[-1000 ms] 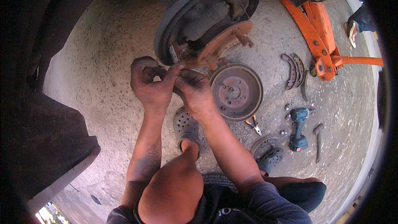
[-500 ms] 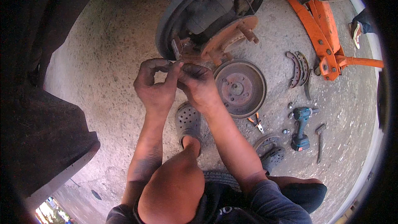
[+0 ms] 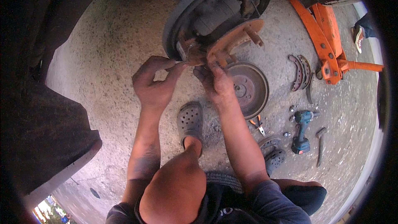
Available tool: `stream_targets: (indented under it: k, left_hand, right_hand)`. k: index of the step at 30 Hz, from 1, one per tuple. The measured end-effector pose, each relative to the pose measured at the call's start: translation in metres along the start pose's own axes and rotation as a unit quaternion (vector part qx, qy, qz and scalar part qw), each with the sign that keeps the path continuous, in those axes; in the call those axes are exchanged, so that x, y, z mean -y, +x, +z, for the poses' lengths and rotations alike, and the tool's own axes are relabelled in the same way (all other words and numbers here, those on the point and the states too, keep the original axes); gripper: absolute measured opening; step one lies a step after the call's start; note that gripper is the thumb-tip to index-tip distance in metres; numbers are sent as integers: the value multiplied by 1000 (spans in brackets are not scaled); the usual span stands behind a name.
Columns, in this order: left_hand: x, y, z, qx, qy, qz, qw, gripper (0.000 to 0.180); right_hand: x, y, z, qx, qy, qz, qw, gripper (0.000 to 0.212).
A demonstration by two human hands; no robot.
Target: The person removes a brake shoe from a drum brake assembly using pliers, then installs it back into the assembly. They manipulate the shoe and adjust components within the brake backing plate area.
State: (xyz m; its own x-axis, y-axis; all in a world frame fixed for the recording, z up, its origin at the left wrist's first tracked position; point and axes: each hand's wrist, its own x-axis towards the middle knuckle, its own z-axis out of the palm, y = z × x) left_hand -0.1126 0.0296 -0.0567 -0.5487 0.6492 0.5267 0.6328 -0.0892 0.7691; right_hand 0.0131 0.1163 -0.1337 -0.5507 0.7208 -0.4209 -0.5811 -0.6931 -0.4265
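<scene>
Above my hands is a dark, dirty drum brake backing plate point(image 3: 169, 37) with a rusty hub flange point(image 3: 236, 41) and protruding studs. My left hand point(image 3: 155, 85) is closed in a pinch, thumb against forefinger, at the lower left edge of the plate. Whatever sits between those fingertips is too small to make out. Just under the flange, my right hand point(image 3: 215, 84) points upward with its thumb apart from its fingers. Its fingertips are close to the lower brake parts, and contact is unclear. Behind my right wrist, a rusty brake drum point(image 3: 260, 95) lies on the ground.
An orange jack point(image 3: 319, 37) stands at the upper right, with a person's shoe point(image 3: 359, 39) beyond it. Curved brake shoes point(image 3: 297, 72), pliers point(image 3: 259, 125), a teal impact wrench point(image 3: 302, 130) and a hammer point(image 3: 320, 145) lie on the concrete. Dark bodywork point(image 3: 54, 141) flanks my left.
My right hand has parted from my left fingertips and shifted right, below the hub flange, its thumb lifting away from the fingers. My left hand keeps its pinch. The view has shifted slightly.
</scene>
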Motion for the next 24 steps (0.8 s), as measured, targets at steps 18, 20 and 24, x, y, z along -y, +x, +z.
stream_targets:
  k: [18, 20, 24]
  left_hand:
    - [50, 63, 13, 129, -263, -311, 904, 19]
    - [47, 59, 13, 149, -223, -323, 908, 19]
    - [43, 51, 16, 143, -351, -308, 873, 19]
  right_hand:
    - [10, -4, 15, 32, -77, -11, 996, 34]
    - [5, -5, 20, 41, -54, -36, 997, 37]
    - [1, -11, 24, 46, -61, -63, 995, 38]
